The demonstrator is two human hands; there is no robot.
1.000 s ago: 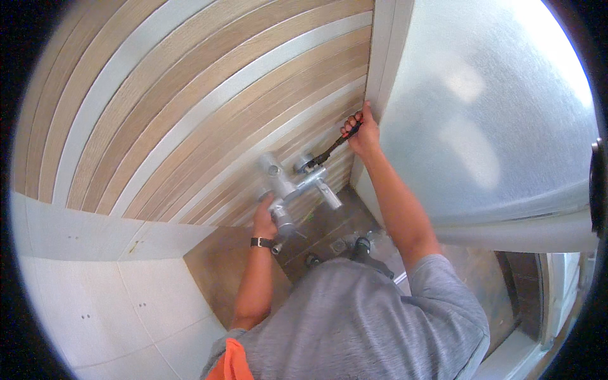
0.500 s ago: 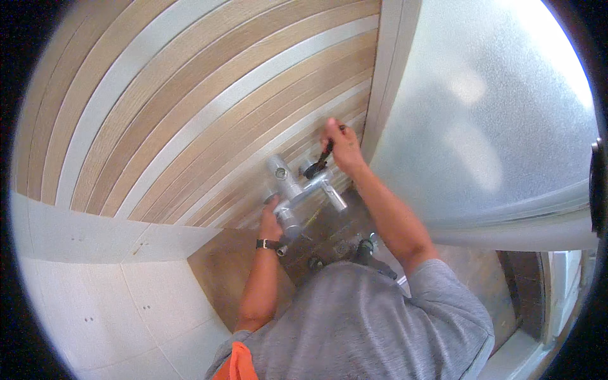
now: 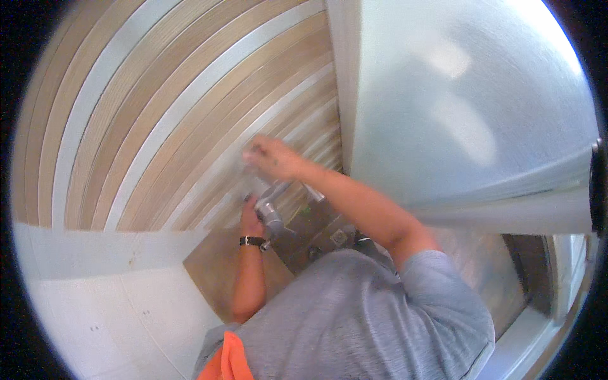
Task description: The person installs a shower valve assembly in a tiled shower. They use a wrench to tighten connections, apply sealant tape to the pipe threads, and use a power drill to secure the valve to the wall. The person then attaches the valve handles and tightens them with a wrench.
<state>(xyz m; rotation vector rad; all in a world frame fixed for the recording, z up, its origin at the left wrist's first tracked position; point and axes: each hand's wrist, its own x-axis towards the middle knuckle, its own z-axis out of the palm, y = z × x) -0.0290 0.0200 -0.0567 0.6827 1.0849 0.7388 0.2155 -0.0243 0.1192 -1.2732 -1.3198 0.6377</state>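
A chrome shower mixer tap (image 3: 269,212) sits against the striped tiled wall, partly covered by my right forearm. My left hand (image 3: 252,223) is closed around its left end, beside the round knob. Above the mixer's left side is my right hand (image 3: 273,157), smeared by motion, fingers curled in a grip. Something dark shows among those fingers, which looks like the dark-handled wrench; its head cannot be made out. The mixer's right end (image 3: 314,193) sticks out below my right forearm.
Wood-look and white striped tiles (image 3: 183,95) cover the wall ahead. A frosted curved shower screen (image 3: 468,107) stands at the right. White tiles (image 3: 95,304) line the left side, above a brown floor (image 3: 218,278) with a square drain (image 3: 339,237).
My right hand has moved left, from the mixer's right connection to above its left side. The wrench, plain before, is now blurred. My left hand stays at the mixer's left end.
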